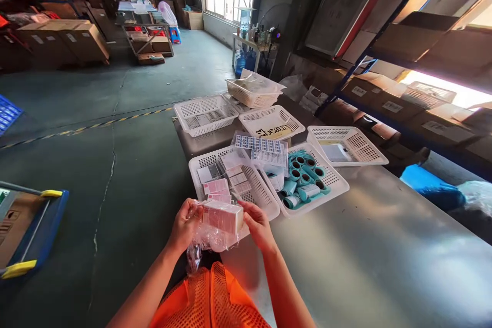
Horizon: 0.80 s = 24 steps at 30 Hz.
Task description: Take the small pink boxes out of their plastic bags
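My left hand (187, 225) and my right hand (258, 224) together hold a small pink-and-white box (223, 216) wrapped in a clear plastic bag (207, 243) at the near end of a metal table (384, 261). The bag hangs crumpled below the box. Just beyond my hands stands a white basket (265, 200) with several pink and white boxes. To its right another white basket (334, 184) holds several teal tubes (303, 177).
More white baskets (203, 115) stand farther along the table, one with a "beauty" card (273, 130). Shelving with cardboard boxes (418, 46) runs on the right. A blue cart (31, 230) is at left on the floor. Stacked cartons (65, 38) stand far left.
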{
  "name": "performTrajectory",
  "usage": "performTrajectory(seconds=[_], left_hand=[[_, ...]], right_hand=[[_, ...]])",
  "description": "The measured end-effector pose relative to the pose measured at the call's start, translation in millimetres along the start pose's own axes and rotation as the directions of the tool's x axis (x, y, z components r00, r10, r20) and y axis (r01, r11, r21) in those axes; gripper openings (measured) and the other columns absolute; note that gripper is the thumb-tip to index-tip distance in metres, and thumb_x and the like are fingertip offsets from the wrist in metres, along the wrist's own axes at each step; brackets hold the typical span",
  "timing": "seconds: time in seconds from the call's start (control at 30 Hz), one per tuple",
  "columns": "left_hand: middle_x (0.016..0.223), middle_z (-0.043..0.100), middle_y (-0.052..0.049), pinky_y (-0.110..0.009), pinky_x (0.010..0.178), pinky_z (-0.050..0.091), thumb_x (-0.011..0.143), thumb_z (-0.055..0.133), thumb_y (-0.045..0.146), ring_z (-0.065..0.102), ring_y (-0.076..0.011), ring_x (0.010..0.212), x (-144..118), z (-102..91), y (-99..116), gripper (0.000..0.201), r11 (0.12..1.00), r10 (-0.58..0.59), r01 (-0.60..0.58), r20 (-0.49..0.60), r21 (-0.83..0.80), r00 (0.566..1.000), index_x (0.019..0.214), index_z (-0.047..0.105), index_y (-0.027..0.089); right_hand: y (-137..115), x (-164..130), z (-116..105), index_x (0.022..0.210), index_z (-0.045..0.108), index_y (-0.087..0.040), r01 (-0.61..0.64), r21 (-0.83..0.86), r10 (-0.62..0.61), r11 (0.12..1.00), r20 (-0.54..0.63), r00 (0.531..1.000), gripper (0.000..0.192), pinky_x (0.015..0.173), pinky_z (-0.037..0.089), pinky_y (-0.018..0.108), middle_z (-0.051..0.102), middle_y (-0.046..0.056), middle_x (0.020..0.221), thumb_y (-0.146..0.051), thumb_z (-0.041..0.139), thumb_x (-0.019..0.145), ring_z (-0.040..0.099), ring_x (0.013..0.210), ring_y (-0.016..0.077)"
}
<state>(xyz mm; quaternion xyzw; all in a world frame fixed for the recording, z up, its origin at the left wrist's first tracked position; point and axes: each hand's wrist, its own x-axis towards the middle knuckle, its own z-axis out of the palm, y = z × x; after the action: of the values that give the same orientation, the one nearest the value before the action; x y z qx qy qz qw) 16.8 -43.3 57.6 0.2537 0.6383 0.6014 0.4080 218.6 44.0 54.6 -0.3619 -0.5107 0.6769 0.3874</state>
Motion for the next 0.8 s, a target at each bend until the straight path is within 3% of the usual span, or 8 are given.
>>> performTrajectory(seconds=[0.1, 0.17, 0.3, 0.43, 0.57, 0.67, 0.73, 0.8], left_hand=[[0.062, 0.036, 0.008, -0.018, 0.051, 0.031, 0.069, 0.074, 0.061, 0.031, -0.0078, 0.054, 2.4, -8.9, -0.8, 0.054, 0.994, -0.036, 0.031, -0.046, -0.107, 0.998, 0.067, 0.038, 0.020], [0.063, 0.038, 0.008, -0.018, 0.052, 0.032, 0.067, 0.078, 0.059, 0.033, -0.0071, 0.055, 2.4, -11.5, -2.6, 0.055, 0.984, -0.065, 0.053, -0.064, -0.170, 0.996, 0.067, 0.039, 0.020], [0.063, 0.042, 0.008, -0.017, 0.052, 0.035, 0.063, 0.083, 0.055, 0.037, -0.0065, 0.055, 3.2, -11.3, -4.4, 0.055, 0.958, -0.118, 0.096, -0.066, -0.270, 0.991, 0.068, 0.041, 0.019], [0.063, 0.048, 0.007, -0.019, 0.053, 0.040, 0.057, 0.085, 0.057, 0.042, -0.0074, 0.055, 6.7, -10.7, -0.2, 0.057, 0.932, -0.158, 0.128, -0.063, -0.341, 0.985, 0.072, 0.046, 0.019], [0.061, 0.049, 0.008, -0.019, 0.052, 0.039, 0.055, 0.087, 0.054, 0.042, -0.0068, 0.053, 9.7, -10.0, 3.9, 0.054, 0.920, -0.175, 0.141, -0.062, -0.365, 0.983, 0.071, 0.049, 0.018], [0.061, 0.049, 0.008, -0.018, 0.052, 0.039, 0.055, 0.088, 0.052, 0.042, -0.0062, 0.052, 10.8, -8.8, 2.9, 0.053, 0.921, -0.175, 0.141, -0.064, -0.364, 0.982, 0.069, 0.050, 0.018], [0.060, 0.048, 0.008, -0.018, 0.052, 0.039, 0.056, 0.088, 0.050, 0.042, -0.0061, 0.052, 11.2, -8.9, 1.1, 0.052, 0.921, -0.173, 0.140, -0.059, -0.364, 0.983, 0.069, 0.049, 0.018], [0.060, 0.047, 0.008, -0.019, 0.052, 0.039, 0.057, 0.088, 0.049, 0.042, -0.0063, 0.051, 10.9, -9.5, -0.3, 0.052, 0.920, -0.168, 0.140, -0.046, -0.366, 0.985, 0.068, 0.048, 0.018]], right_hand=[[-10.6, 2.2, 6.2, 0.105, 0.075, -0.024, 0.055, -0.073, -0.054, 0.996, 0.022, 0.998, 0.037, 0.070, 0.056, 0.033, 0.071, 0.005, 0.086, -0.049, 0.075, 0.078, 0.066, 0.076, 0.0195], [-15.6, 0.3, 12.0, 0.109, 0.075, -0.024, 0.145, -0.239, -0.146, 0.960, 0.014, 0.989, 0.032, 0.064, 0.055, 0.029, 0.070, 0.004, 0.083, -0.042, 0.072, 0.082, 0.065, 0.071, 0.0178], [-21.4, -5.6, 21.3, 0.094, 0.074, -0.021, 0.279, -0.617, -0.386, 0.736, -0.042, 0.922, 0.021, 0.059, 0.053, 0.028, 0.068, 0.004, 0.072, -0.030, 0.055, 0.093, 0.064, 0.062, 0.0163], [-29.4, -12.7, 22.3, 0.093, 0.069, -0.021, 0.257, -0.702, -0.434, 0.665, -0.083, 0.897, 0.019, 0.063, 0.055, 0.030, 0.070, 0.006, 0.080, -0.027, 0.051, 0.095, 0.067, 0.068, 0.0178], [-40.2, -19.0, 23.3, 0.115, 0.065, -0.024, 0.358, -0.748, -0.436, 0.559, 0.102, 0.894, 0.024, 0.072, 0.059, 0.032, 0.072, 0.008, 0.099, -0.026, 0.057, 0.092, 0.071, 0.082, 0.0200], [-44.3, -20.6, 26.0, 0.108, 0.069, -0.024, 0.391, -0.784, -0.471, 0.482, 0.144, 0.870, 0.023, 0.068, 0.058, 0.031, 0.073, 0.007, 0.093, -0.022, 0.053, 0.093, 0.071, 0.077, 0.0200], [-44.5, -20.2, 26.6, 0.100, 0.072, -0.024, 0.356, -0.776, -0.441, 0.521, 0.113, 0.890, 0.021, 0.068, 0.057, 0.031, 0.073, 0.007, 0.089, -0.024, 0.052, 0.093, 0.070, 0.077, 0.0205], [-42.5, -18.0, 25.1, 0.091, 0.073, -0.023, 0.257, -0.685, -0.358, 0.681, -0.006, 0.934, 0.016, 0.070, 0.056, 0.032, 0.071, 0.007, 0.087, -0.028, 0.057, 0.089, 0.067, 0.077, 0.0204]])
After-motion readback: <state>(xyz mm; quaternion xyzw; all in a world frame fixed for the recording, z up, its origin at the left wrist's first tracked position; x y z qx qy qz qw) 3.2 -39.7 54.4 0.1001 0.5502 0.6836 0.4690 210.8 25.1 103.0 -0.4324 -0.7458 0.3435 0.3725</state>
